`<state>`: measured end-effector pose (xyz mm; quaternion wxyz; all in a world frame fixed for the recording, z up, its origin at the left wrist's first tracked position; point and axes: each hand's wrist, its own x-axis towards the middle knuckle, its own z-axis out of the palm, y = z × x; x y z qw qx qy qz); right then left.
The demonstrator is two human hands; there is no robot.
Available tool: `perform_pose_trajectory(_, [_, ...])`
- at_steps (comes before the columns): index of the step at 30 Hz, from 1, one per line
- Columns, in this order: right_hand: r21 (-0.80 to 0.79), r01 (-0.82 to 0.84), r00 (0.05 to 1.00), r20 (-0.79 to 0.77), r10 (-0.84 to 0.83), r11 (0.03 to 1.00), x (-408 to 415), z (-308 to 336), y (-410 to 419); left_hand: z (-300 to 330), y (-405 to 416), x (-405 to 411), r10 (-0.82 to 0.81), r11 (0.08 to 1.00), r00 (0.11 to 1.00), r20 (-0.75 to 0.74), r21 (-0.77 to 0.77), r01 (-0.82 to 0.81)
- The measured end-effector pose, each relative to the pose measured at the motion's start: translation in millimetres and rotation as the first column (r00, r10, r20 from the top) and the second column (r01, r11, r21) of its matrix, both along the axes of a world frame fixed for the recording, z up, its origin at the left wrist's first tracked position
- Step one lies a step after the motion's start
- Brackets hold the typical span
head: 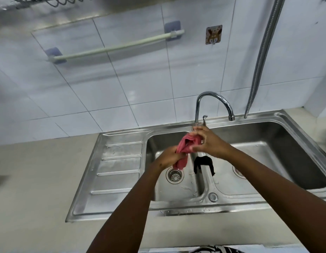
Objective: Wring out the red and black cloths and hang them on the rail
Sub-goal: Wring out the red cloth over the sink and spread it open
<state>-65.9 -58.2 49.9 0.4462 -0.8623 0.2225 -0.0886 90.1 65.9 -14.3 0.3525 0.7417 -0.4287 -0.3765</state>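
A bunched red cloth (186,146) hangs over the left basin of a steel double sink (122,179). My left hand (167,157) grips its lower part and my right hand (207,141) holds its upper end. Below the cloth's tail lies the left drain. A black cloth (203,162) is draped over the divider between the two basins, untouched. The pale rail (114,46) is mounted on the tiled wall, upper left, with nothing on it.
A chrome tap (213,101) curves over the sink just behind my hands. A metal hose (262,55) hangs down the wall at right. A sticker hook (213,34) sits right of the rail. Grey counter (36,176) lies to the left.
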Motion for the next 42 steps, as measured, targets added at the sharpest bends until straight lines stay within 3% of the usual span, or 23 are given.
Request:
perform_pose_trajectory(2, [-0.226, -0.068, 0.993, -0.106, 0.045, 0.972, -0.1, -12.5, 4.7, 6.7, 3.1, 5.8, -0.054, 0.998, 0.995, -0.081, 0.020, 0.055])
perform_pose_trajectory(6, [-0.549, 0.036, 0.997, -0.032, -0.064, 0.835, 2.1, -35.5, 17.2, 20.3, 0.9, 9.1, -0.176, 0.978, 0.943, -0.283, 0.055, 0.200])
perform_pose_trajectory(9, [-0.612, -0.003, 1.000, -0.015, -0.008, 0.791, 5.8, -39.2, 13.9, 29.3, -2.3, 10.3, -0.157, 0.978, 0.932, -0.326, 0.079, 0.193])
perform_pose_trajectory(11, [-0.582, -0.052, 0.999, -0.032, 0.041, 0.812, 11.4, -32.0, 11.7, 35.6, -0.9, 16.1, -0.135, 0.978, 0.947, -0.291, 0.115, 0.175])
perform_pose_trajectory(13, [-0.531, -0.076, 0.997, -0.054, 0.056, 0.844, 14.9, -26.5, 11.2, 40.9, 3.6, 24.1, -0.142, 0.972, 0.975, -0.174, 0.161, 0.170])
perform_pose_trajectory(16, [-0.581, -0.124, 0.987, -0.158, 0.038, 0.804, 17.4, -28.6, 13.4, 44.8, 6.9, 35.1, -0.232, 0.954, 0.968, 0.092, 0.218, 0.207])
perform_pose_trajectory(20, [-0.614, -0.152, 0.955, -0.292, -0.045, 0.774, 26.0, -29.4, 12.9, 43.3, 7.3, 39.5, -0.349, 0.935, 0.838, 0.420, 0.217, 0.281])
perform_pose_trajectory(23, [-0.644, -0.160, 0.948, -0.311, -0.065, 0.748, 38.1, -20.9, 8.2, 37.2, 13.4, 42.6, -0.294, 0.955, 0.775, 0.560, 0.149, 0.255])
perform_pose_trajectory(26, [-0.523, -0.243, 0.912, -0.409, 0.010, 0.817, 48.9, -11.0, 2.0, 31.3, 17.2, 48.0, -0.211, 0.967, 0.619, 0.756, 0.068, 0.246])
perform_pose_trajectory(28, [-0.468, -0.289, 0.893, -0.446, 0.059, 0.835, 54.1, -6.5, -1.4, 31.7, 15.4, 50.4, -0.167, 0.974, 0.572, 0.803, 0.045, 0.221])
perform_pose_trajectory(31, [-0.547, -0.284, 0.917, -0.395, 0.057, 0.787, 54.5, -6.7, -4.3, 41.3, 7.8, 53.4, -0.246, 0.969, 0.711, 0.659, 0.139, 0.205])
perform_pose_trajectory(33, [-0.618, -0.239, 0.952, -0.302, 0.054, 0.749, 52.1, -10.0, -6.5, 51.8, 3.1, 56.1, -0.319, 0.946, 0.818, 0.478, 0.211, 0.245])
perform_pose_trajectory(36, [-0.622, -0.169, 0.984, -0.153, 0.092, 0.765, 49.6, -11.0, -8.0, 66.5, 5.5, 61.1, -0.267, 0.942, 0.956, 0.120, 0.239, 0.234])
perform_pose_trajectory(39, [-0.706, -0.178, 0.984, -0.109, 0.144, 0.686, 50.6, -11.2, -7.1, 78.2, 7.1, 68.1, -0.136, 0.940, 0.950, -0.281, 0.268, 0.213])
perform_pose_trajectory(40, [-0.710, -0.185, 0.983, -0.130, 0.131, 0.679, 51.2, -11.8, -5.9, 81.4, 7.0, 70.8, -0.130, 0.938, 0.940, -0.314, 0.269, 0.220])
perform_pose_trajectory(42, [-0.664, -0.166, 0.985, -0.153, 0.084, 0.729, 53.0, -9.7, -4.4, 87.5, 6.8, 73.4, -0.187, 0.934, 0.962, -0.197, 0.269, 0.237])
